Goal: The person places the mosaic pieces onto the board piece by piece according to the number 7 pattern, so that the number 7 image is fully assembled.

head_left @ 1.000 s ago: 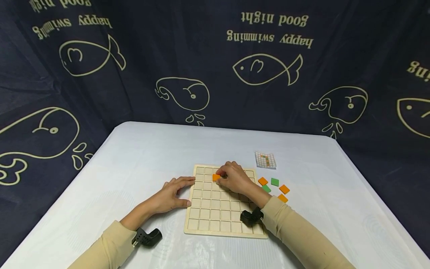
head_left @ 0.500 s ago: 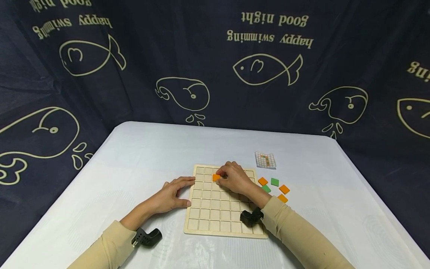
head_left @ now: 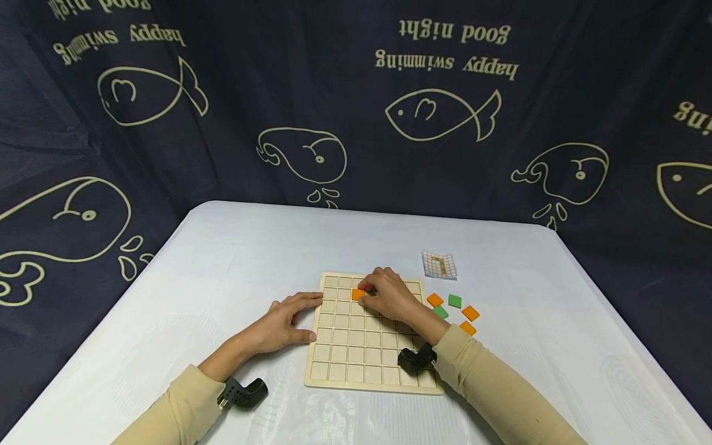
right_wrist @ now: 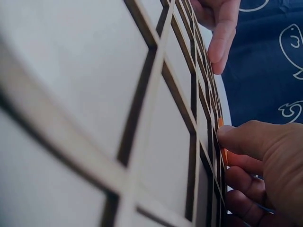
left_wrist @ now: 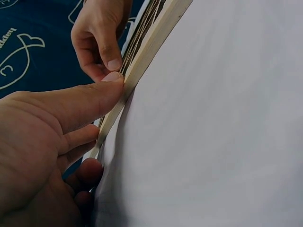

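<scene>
A pale wooden grid board (head_left: 340, 338) lies flat on the table. My right hand (head_left: 391, 295) is over its far half, thumb and fingers pinching an orange square tile (head_left: 357, 295) at a cell in one of the far rows. Only thin slivers of that tile show past the thumb in the right wrist view. Along the board's left edge rests my left hand (head_left: 280, 324), with fairly straight fingers and thumb touching the wood. The left wrist view has the left thumb (left_wrist: 90, 101) against the board's side.
Right of the board lie several loose tiles, among them an orange tile (head_left: 470, 313) and a green tile (head_left: 455, 301). A small card (head_left: 439, 264) printed with a coloured grid lies behind them. A dark curtain (head_left: 356, 111) hangs behind the white table (head_left: 267, 247).
</scene>
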Demonstrator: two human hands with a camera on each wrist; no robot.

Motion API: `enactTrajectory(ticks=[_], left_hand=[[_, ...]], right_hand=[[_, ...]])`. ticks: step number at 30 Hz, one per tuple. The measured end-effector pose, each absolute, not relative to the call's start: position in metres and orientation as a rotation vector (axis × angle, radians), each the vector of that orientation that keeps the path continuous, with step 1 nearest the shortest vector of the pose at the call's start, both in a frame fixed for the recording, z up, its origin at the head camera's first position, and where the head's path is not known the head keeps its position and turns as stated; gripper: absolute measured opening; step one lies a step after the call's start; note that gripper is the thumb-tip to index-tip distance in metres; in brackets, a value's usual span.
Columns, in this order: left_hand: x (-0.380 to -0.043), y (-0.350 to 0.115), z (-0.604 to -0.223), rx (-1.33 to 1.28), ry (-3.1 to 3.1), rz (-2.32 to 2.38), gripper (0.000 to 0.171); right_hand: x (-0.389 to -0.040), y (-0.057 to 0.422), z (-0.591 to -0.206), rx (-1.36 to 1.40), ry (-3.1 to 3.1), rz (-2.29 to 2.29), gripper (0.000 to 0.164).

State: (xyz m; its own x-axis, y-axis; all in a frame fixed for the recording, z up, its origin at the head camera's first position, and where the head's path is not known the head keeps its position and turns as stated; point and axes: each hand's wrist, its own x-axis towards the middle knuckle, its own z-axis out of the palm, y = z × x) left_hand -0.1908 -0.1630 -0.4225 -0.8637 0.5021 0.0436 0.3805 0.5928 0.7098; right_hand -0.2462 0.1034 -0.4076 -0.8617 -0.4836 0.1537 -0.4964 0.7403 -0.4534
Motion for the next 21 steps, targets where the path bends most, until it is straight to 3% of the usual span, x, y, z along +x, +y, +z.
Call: enactTrajectory(ticks=[21], left_hand=[[-0.1904,-0.1622,-0.422,0.732,2.647,1.135,0.067]], right_hand=[[-0.245,0.1049,-0.4047,0.827,-2.888,0.826,0.023]])
